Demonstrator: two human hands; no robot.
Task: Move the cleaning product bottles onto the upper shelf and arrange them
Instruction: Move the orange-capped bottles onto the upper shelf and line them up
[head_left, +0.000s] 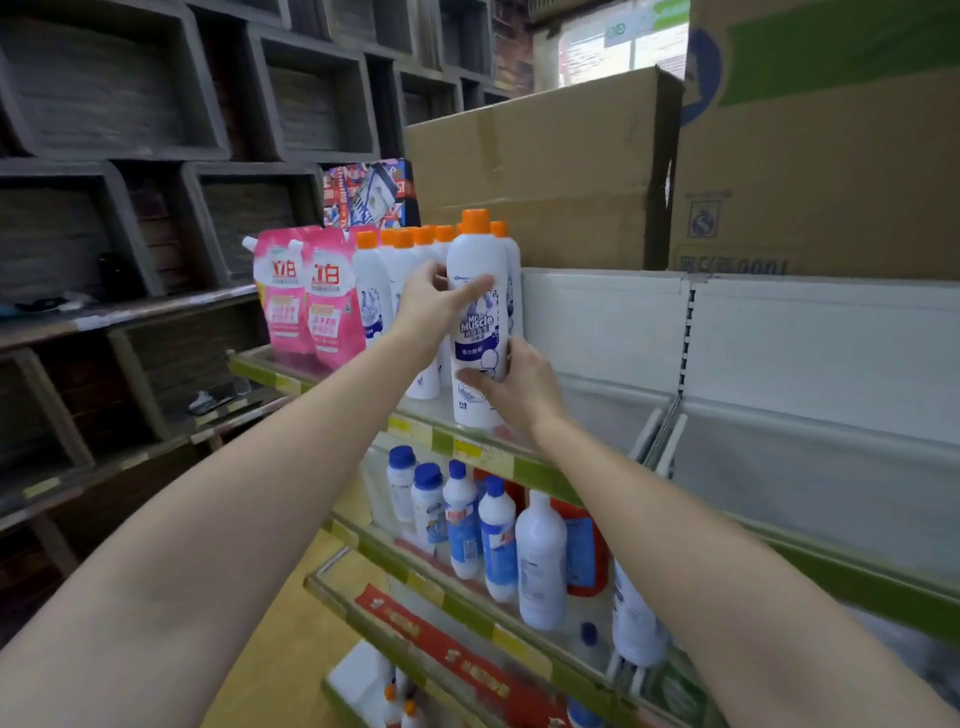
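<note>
The white bottle with orange cap (478, 312) stands upright at the front edge of the upper shelf (470, 449), at the right end of the row of matching bottles (402, 291). The left hand (434, 306) grips its upper body, thumb across the label. The right hand (511, 387) grips its lower body. 2 pink pouches (306, 301) stand toward the shelf's left end.
</note>
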